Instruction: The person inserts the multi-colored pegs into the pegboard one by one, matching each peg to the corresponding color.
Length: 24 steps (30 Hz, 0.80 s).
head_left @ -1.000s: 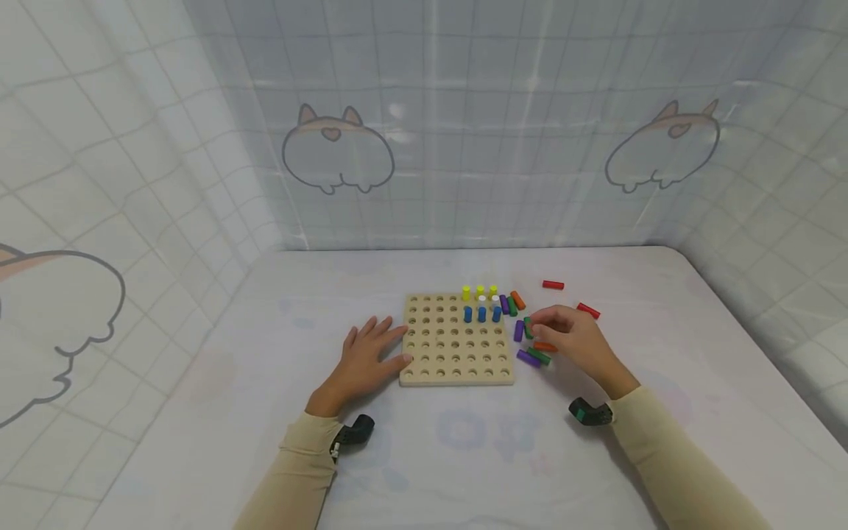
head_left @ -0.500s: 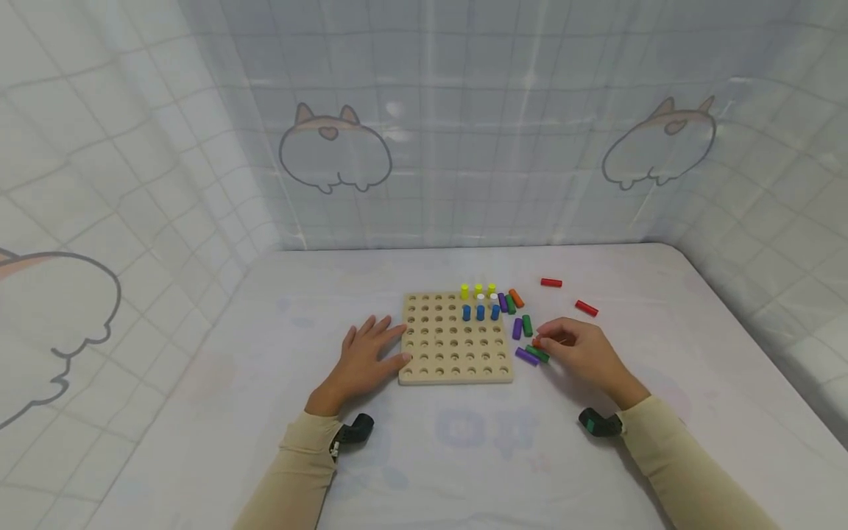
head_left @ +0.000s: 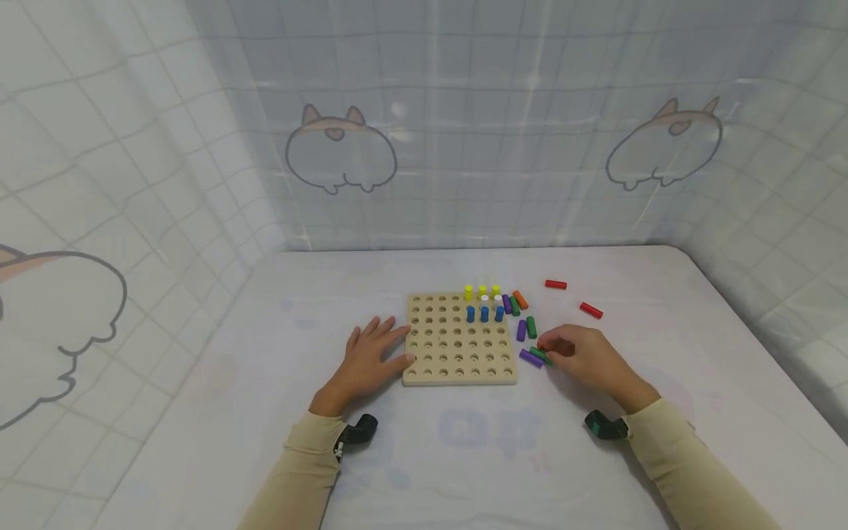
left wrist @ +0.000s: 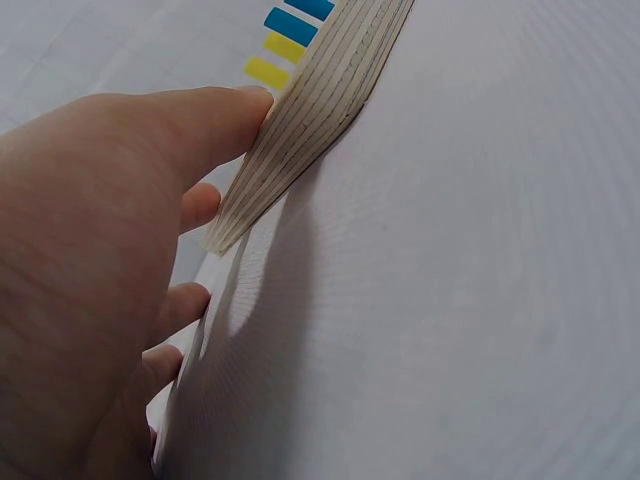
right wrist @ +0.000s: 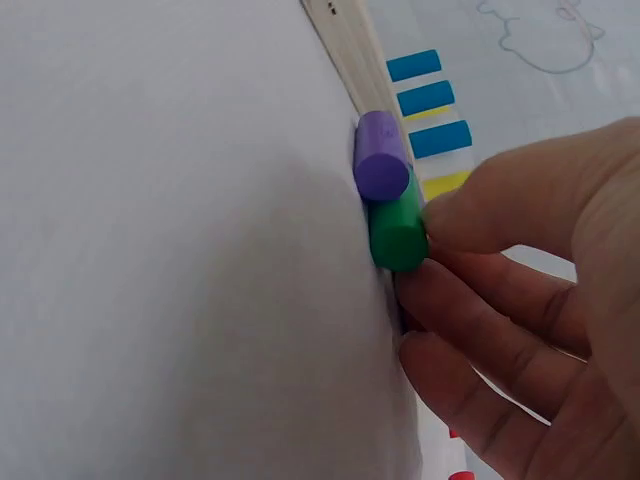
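Note:
A square wooden pegboard (head_left: 460,382) lies flat, with yellow pegs (head_left: 468,293), white pegs (head_left: 497,301) and blue pegs (head_left: 485,314) upright at its back right. My left hand (head_left: 363,368) rests at the board's left edge, fingers spread and thumb against the rim. To the right of the board, the thumb and fingers of my right hand (head_left: 583,357) pinch the near end of a green peg (right wrist: 398,235). Beside that lies a purple peg (right wrist: 381,155). A bit of orange peg (head_left: 540,345) shows at the right fingertips, the rest hidden.
Between board and right hand lie another purple peg (head_left: 521,330) and green peg (head_left: 532,327). Further back are a purple peg (head_left: 507,304), a green peg (head_left: 514,306) and an orange peg (head_left: 520,299). Two red pegs (head_left: 556,284) (head_left: 592,311) lie at the far right.
My right hand has come down and nearer from the upright-lying green peg, past the orange peg, to the nearer green peg. The left hand stays at the board's edge.

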### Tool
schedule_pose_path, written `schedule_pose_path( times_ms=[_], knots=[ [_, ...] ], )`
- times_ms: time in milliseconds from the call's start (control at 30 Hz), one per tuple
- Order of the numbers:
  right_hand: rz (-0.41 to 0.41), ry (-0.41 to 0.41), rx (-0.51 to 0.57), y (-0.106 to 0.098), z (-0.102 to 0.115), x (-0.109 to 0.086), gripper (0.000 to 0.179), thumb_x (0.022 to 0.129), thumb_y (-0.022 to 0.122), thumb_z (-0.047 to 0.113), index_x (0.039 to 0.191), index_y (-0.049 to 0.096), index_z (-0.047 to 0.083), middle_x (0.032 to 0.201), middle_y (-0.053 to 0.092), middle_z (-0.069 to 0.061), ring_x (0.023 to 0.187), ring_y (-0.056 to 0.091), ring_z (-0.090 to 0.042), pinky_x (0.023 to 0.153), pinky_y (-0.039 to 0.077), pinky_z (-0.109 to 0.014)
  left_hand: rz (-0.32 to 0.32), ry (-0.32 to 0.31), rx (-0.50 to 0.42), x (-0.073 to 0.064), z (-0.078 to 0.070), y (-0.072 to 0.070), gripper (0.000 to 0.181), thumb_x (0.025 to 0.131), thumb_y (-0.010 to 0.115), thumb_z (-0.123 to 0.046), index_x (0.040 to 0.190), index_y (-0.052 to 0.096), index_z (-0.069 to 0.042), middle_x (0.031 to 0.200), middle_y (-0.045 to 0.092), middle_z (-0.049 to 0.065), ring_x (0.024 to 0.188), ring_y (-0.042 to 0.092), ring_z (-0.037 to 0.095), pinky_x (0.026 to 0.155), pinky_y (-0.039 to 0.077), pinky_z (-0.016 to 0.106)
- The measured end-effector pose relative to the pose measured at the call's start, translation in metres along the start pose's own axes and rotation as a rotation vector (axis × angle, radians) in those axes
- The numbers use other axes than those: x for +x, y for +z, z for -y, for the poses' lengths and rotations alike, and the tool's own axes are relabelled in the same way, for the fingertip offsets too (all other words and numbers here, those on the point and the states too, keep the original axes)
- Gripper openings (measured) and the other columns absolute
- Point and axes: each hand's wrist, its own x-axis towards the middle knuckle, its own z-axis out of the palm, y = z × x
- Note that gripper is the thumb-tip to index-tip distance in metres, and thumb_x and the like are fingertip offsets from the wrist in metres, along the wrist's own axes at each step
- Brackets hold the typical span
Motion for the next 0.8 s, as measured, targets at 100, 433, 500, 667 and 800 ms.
schedule_pose_path(
  times_ms=[100, 433, 500, 667, 800],
  knots=[
    [0.017, 0.0, -0.025, -0.0005, -0.0003, -0.0005, 0.018, 0.09, 0.073, 0.007, 0.107, 0.074, 0.013, 0.1, 0.07, 0.004, 0.09, 0.064, -0.016, 0.084, 0.057, -0.041, -0.003, 0.006, 0.002, 0.0004, 0.0002, 0.0007, 0.064, 0.097, 0.056, -0.056, 0.152, 0.047, -0.025, 0.162, 0.03, 0.009, 0.152, 0.012, 0.035, 0.117, 0.0, 0.062],
    [0.058, 0.015, -0.052, -0.0016, 0.0011, -0.0007, 0.022, 0.09, 0.074, 0.009, 0.112, 0.074, 0.012, 0.104, 0.07, 0.004, 0.092, 0.064, -0.015, 0.085, 0.057, -0.041, -0.005, 0.006, 0.008, 0.0004, -0.001, 0.001, 0.063, 0.097, 0.057, -0.055, 0.151, 0.048, -0.025, 0.162, 0.031, 0.009, 0.152, 0.013, 0.036, 0.117, 0.001, 0.063],
    [0.07, 0.023, -0.051, -0.0021, 0.0016, -0.0004, 0.023, 0.09, 0.074, 0.009, 0.113, 0.074, 0.012, 0.104, 0.07, 0.004, 0.093, 0.064, -0.016, 0.086, 0.057, -0.041, -0.005, 0.004, 0.006, 0.0001, -0.0013, 0.0005, 0.063, 0.097, 0.057, -0.054, 0.151, 0.048, -0.024, 0.162, 0.031, 0.01, 0.152, 0.013, 0.036, 0.117, 0.001, 0.063],
    [0.086, 0.019, -0.079, -0.002, 0.0018, 0.0007, 0.025, 0.089, 0.075, 0.009, 0.114, 0.074, 0.011, 0.102, 0.069, 0.004, 0.09, 0.061, -0.015, 0.083, 0.057, -0.038, -0.006, 0.006, 0.007, 0.0, -0.0014, 0.0003, 0.063, 0.097, 0.057, -0.054, 0.151, 0.048, -0.024, 0.162, 0.031, 0.01, 0.151, 0.013, 0.036, 0.117, 0.002, 0.063],
    [0.084, -0.015, -0.117, -0.0002, 0.001, 0.0013, 0.026, 0.087, 0.076, 0.009, 0.113, 0.075, 0.01, 0.094, 0.066, 0.007, 0.085, 0.058, -0.014, 0.077, 0.055, -0.03, -0.007, 0.006, 0.004, 0.0003, -0.0002, 0.0014, 0.063, 0.097, 0.057, -0.054, 0.152, 0.048, -0.024, 0.162, 0.031, 0.01, 0.152, 0.013, 0.036, 0.117, 0.001, 0.063]
  ],
)
